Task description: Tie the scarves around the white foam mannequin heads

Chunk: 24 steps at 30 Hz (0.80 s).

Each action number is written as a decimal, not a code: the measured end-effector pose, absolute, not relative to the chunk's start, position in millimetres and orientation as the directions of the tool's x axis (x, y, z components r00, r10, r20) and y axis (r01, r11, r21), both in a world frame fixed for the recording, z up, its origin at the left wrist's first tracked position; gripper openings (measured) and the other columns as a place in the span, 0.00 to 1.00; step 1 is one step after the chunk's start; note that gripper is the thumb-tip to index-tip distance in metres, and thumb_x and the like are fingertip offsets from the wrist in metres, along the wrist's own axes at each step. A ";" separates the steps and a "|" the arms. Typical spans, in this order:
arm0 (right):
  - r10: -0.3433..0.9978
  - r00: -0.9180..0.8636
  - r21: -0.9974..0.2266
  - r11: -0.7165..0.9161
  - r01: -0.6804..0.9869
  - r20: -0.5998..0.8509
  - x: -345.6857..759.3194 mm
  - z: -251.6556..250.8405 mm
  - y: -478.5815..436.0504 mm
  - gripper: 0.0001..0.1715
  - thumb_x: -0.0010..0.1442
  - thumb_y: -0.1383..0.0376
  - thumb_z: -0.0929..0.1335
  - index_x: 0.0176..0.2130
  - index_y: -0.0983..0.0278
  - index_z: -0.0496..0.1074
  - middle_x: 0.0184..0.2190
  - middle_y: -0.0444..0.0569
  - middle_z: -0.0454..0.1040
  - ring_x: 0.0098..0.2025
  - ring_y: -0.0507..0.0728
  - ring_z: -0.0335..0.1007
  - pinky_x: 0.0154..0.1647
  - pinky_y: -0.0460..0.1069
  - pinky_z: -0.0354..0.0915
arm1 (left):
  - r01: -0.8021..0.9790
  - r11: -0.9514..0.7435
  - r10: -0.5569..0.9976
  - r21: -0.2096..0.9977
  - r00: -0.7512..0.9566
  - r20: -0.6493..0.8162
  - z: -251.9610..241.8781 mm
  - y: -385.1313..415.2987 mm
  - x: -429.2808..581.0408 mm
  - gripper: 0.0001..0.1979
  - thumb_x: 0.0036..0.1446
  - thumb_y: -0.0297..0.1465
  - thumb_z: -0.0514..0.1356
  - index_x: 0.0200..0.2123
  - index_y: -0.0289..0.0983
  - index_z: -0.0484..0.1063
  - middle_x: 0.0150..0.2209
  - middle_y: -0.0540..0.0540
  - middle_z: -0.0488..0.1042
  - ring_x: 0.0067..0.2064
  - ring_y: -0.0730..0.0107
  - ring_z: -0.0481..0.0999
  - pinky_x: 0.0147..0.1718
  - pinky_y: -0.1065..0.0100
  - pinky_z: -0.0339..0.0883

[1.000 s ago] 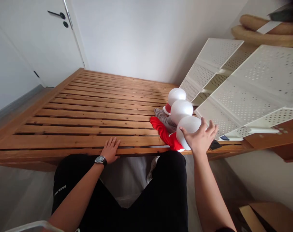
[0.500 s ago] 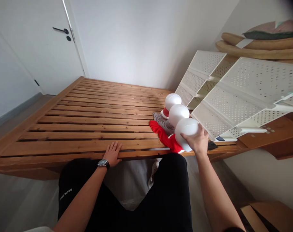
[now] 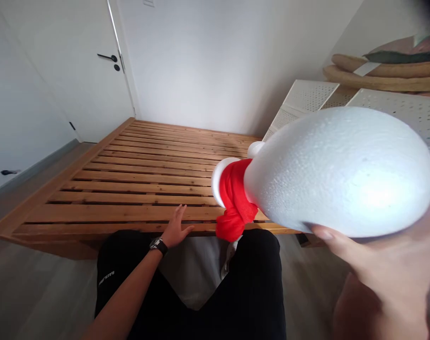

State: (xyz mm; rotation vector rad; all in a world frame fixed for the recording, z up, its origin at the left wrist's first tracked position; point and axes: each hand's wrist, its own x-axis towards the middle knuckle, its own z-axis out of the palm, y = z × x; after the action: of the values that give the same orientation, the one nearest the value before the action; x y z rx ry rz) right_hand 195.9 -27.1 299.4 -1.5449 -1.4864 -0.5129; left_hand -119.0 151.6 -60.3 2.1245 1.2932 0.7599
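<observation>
A white foam mannequin head (image 3: 342, 170) fills the right side, close to the camera and tilted over, its base pointing left. Around its neck is a wrapped red scarf (image 3: 236, 193) with a hanging bunched end. My right hand (image 3: 388, 264) grips the head from below and the right; the thumb shows and the other fingers are mostly hidden. My left hand (image 3: 175, 230), with a watch on the wrist, is at the front edge of the slatted wooden bed base (image 3: 147, 186), fingers apart and holding nothing. Part of another white foam head (image 3: 254, 149) shows behind.
White perforated panels (image 3: 307, 97) lean at the right, partly covered by the held head. Beyond them lie stacked brown cushion-like bundles (image 3: 378, 73). A white door (image 3: 66, 71) with a black handle stands at the left. My black-clad knees are against the bed's front edge.
My right hand has lifted the nearest foam head with its red scarf off the slats, bringing it up close and tipping it over. My left hand has loosened slightly from the slats.
</observation>
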 end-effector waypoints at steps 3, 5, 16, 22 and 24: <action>0.616 0.188 -0.390 0.211 0.897 0.765 180.0 289.6 14.0 0.63 0.50 0.33 0.72 0.73 0.50 0.49 0.72 0.48 0.51 0.73 0.77 0.50 0.73 0.73 0.53 | 0.269 -0.237 0.894 0.934 0.436 0.102 -47.8 136.6 -103.9 0.38 0.67 0.55 0.50 0.72 0.38 0.55 0.71 0.36 0.61 0.72 0.54 0.58 0.70 0.49 0.52; 0.696 0.184 -0.471 0.247 0.847 0.694 169.6 268.2 55.3 0.64 0.51 0.37 0.74 0.73 0.57 0.49 0.71 0.55 0.54 0.71 0.76 0.54 0.71 0.73 0.56 | -0.012 0.009 0.861 1.000 0.508 -0.002 -44.1 123.3 -90.9 0.39 0.69 0.57 0.41 0.70 0.39 0.59 0.66 0.36 0.69 0.67 0.53 0.68 0.66 0.48 0.61; 0.875 0.385 -0.545 -0.178 0.819 0.293 92.8 123.5 178.3 0.62 0.50 0.40 0.74 0.72 0.56 0.48 0.64 0.63 0.55 0.63 0.76 0.59 0.57 0.69 0.67 | 0.278 0.242 0.827 0.930 0.442 -0.347 -80.6 113.7 -69.4 0.30 0.61 0.55 0.57 0.48 0.34 0.75 0.42 0.38 0.81 0.41 0.55 0.79 0.43 0.57 0.72; 0.876 0.385 -0.463 -0.223 0.858 0.291 63.2 112.0 183.9 0.63 0.53 0.38 0.73 0.73 0.56 0.44 0.65 0.67 0.51 0.63 0.79 0.56 0.53 0.71 0.68 | 0.489 0.079 0.876 0.869 0.382 -0.295 -86.7 124.9 -79.1 0.22 0.63 0.46 0.57 0.48 0.35 0.76 0.44 0.40 0.81 0.44 0.55 0.79 0.46 0.57 0.70; 0.886 0.367 -0.458 -0.212 0.863 0.282 65.6 112.7 183.8 0.64 0.54 0.37 0.72 0.73 0.57 0.43 0.65 0.68 0.51 0.63 0.79 0.56 0.53 0.71 0.67 | 0.538 0.044 0.923 0.842 0.300 -0.239 -76.2 126.1 -84.2 0.22 0.64 0.44 0.57 0.52 0.35 0.74 0.45 0.39 0.81 0.46 0.54 0.79 0.48 0.56 0.70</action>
State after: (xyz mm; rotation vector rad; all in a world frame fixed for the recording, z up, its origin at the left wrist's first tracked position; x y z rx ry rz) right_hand 65.6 183.8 112.7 -2.0865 -1.5074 0.0550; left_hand -84.2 126.1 -76.2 1.6204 1.3613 0.5112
